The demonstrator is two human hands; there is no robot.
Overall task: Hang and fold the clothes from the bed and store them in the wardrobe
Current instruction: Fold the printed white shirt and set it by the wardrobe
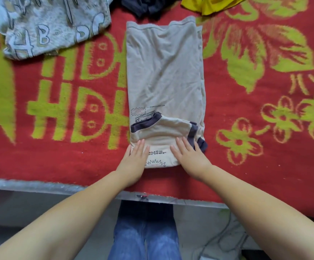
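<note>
A beige T-shirt [163, 72] with dark navy trim lies on the bed, folded into a long narrow strip that runs away from me. Its sleeves are tucked in near the close end, where printed text shows. My left hand [136, 158] presses flat on the near left corner of the shirt, fingers straight. My right hand [189, 154] presses flat on the near right part, fingers straight and spread beside the navy sleeve cuff.
The bed carries a red blanket [246, 143] with yellow-green flowers and letters. A grey patterned garment [47, 25] lies at the far left. A dark garment [148, 4] and a yellow one [208, 4] lie at the far edge. The bed's front edge [40, 185] is close to my legs.
</note>
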